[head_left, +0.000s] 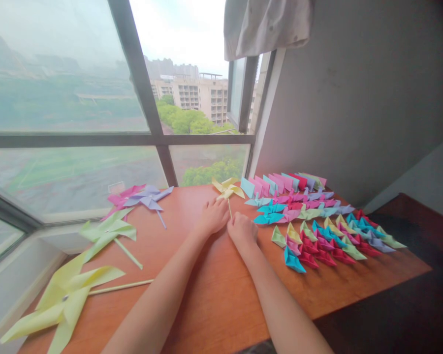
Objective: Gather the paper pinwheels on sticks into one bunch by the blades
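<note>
a small yellow pinwheel [228, 189] with pointed paper blades lies at the far middle of the surface [214, 295], its thin stick running back between the hands. the left hand [214, 215] and right hand [242, 230] both rest curled at the stick; whether either actually pinches it cannot be told, the fingers hide it. the surface is reddish wood beside a big window [70, 98] and grey wall, with folded papers [310, 221] right, finished pinwheels [107, 231] left.

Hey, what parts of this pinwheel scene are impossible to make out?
- Head view: fingers of the left hand and right hand curl away, so their grip on the yellow pinwheel stick is hidden.
- Big pale yellow pinwheel: lowest blade cut off by the bottom edge.
- Folded paper pieces: overlapping, uncountable.
</note>
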The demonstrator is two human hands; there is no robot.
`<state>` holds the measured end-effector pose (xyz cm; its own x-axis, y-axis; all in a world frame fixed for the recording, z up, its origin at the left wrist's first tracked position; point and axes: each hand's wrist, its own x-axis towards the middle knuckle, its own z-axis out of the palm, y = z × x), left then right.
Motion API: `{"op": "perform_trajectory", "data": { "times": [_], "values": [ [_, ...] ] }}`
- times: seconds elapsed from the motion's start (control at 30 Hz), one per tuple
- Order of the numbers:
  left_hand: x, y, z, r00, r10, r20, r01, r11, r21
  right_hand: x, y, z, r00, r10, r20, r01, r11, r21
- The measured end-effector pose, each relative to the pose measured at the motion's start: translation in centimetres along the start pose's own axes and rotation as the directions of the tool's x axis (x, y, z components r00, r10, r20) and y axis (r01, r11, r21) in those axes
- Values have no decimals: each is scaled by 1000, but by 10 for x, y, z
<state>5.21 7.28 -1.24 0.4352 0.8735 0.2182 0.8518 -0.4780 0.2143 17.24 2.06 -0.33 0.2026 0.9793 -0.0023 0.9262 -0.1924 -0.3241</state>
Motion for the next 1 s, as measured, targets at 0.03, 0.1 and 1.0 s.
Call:
{"op": "perform_trajectory", "data": {
  "times": [0.03, 0.1, 1.0],
  "values": [
    [1, 0, 0, 1000, -4, 1, 4, 1000, 0, 0, 0, 0, 1000, -2, -3, 2, 1000, 1],
    [2, 1, 1, 1000, -8, 3, 8, 1000, -1, 1, 1, 1, 1000, -4, -8, 4, 1000, 3],
    [-164, -19, -120, 792, -605, 88, 573, 784, 238, -20, -10, 6, 910, -413, -43, 412, 887, 209]
  ]
}}
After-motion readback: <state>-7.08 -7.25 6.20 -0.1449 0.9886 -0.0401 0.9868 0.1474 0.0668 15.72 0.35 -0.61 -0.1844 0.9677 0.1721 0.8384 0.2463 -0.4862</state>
